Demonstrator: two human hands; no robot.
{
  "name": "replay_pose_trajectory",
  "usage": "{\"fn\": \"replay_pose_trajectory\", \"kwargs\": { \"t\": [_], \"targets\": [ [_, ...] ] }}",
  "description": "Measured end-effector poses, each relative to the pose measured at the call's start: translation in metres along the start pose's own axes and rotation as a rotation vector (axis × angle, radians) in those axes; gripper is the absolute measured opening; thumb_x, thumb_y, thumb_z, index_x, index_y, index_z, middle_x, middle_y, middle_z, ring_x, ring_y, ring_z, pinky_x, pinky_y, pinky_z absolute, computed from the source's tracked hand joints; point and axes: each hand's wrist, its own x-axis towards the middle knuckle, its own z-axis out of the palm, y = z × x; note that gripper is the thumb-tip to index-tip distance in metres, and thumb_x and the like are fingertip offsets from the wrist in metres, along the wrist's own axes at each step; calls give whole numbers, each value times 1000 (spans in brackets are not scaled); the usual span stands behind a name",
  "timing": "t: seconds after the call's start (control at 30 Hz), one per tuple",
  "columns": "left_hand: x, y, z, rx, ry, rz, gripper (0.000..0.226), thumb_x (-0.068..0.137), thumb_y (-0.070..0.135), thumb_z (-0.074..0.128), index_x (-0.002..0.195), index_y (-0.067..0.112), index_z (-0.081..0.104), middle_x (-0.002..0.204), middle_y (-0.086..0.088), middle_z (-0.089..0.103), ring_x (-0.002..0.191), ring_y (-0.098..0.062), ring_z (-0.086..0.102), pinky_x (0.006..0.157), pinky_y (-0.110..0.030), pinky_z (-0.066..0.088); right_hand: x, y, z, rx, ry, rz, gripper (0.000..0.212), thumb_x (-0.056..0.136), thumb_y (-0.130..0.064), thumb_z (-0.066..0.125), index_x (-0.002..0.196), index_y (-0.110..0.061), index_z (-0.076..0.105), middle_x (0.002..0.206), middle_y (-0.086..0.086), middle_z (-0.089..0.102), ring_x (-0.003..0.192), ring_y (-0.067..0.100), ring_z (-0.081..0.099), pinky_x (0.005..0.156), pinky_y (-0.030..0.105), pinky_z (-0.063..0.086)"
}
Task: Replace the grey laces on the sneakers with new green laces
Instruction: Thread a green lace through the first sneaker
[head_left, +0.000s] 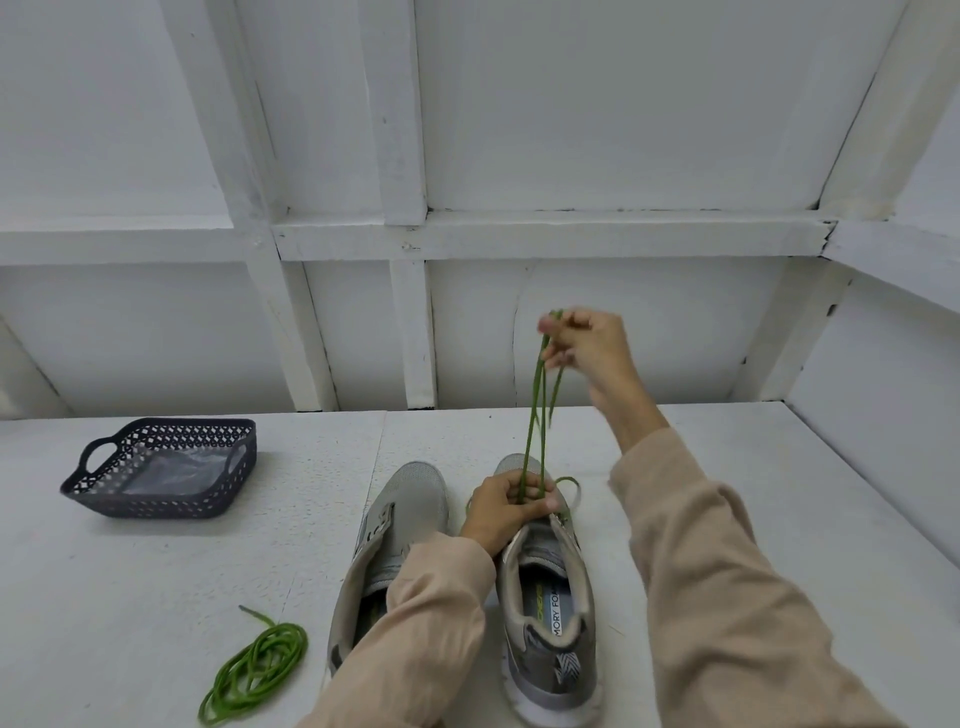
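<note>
Sneakers (410, 499) paired, right grip (587, 353) pinching green lace (532, 415) aloft, left grip (506, 512) clutching it below, basket (156, 506), spare lace (260, 665) leftward

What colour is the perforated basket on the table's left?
Dark navy-grey basket, clearest in the head view.

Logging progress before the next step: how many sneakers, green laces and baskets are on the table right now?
Sneakers: 2 (left sneaker, right sneaker)
Green laces: 2 (held lace, coiled lace)
Baskets: 1 (basket)
Total: 5
</note>
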Motion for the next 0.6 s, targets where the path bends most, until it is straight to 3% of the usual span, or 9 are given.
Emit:
{"fn": "replay_pose_trajectory", "kwargs": {
  "t": [0.1, 0.23, 0.37, 0.47, 0.53, 0.6],
  "targets": [
    [0, -1, -1, 9, 0, 3, 21, 75, -2, 78, 85, 14, 70, 70, 9, 70, 72, -7, 64, 76, -19, 53, 15, -25, 1, 2, -20, -70, 12, 87, -3, 68, 76, -2, 65, 65, 10, 60, 45, 12, 60, 49, 19, 53],
    [0, -2, -1, 42, 11, 15, 19, 75, 2, 79, 83, 17, 71, 69, 13, 70, 72, -2, 63, 78, -19, 52, 23, -7, 5, -64, -103, -10, 12, 88, -5, 67, 83, 5, 64, 72, 14, 61, 47, 12, 62, 50, 21, 55],
    [0, -2, 0, 57, 13, 15, 19, 76, 3, 78, 83, 19, 70, 71, 15, 71, 72, -1, 64, 79, -18, 52, 22, 24, -1, -261, -280, 229, 30, 93, -16, 64, 106, 10, 59, 75, 19, 60, 45, 15, 62, 48, 23, 56],
    [1, -3, 0, 48, 19, 9, 18, 76, 2, 78, 84, 17, 70, 70, 15, 71, 72, -1, 65, 79, -17, 51, 18, 51, -8, -482, -380, 381, 43, 90, -20, 68, 116, 12, 54, 100, 25, 60, 54, 23, 66, 48, 27, 56],
    [1, -4, -1, 45, 27, 8, 18, 76, 3, 79, 85, 16, 71, 71, 13, 71, 72, -3, 65, 79, -19, 52, 15, 64, -14, -583, -401, 423, 45, 89, -20, 70, 114, 14, 56, 102, 27, 60, 53, 23, 66, 48, 27, 55],
    [2, -5, -1, 44, 33, 3, 19, 75, 3, 79, 85, 17, 71, 72, 11, 71, 73, -5, 66, 81, -21, 52, 6, 65, -21, -708, -476, 463, 38, 89, -29, 70, 99, 7, 65, 90, 20, 66, 55, 21, 65, 48, 23, 52]
  ]
}}
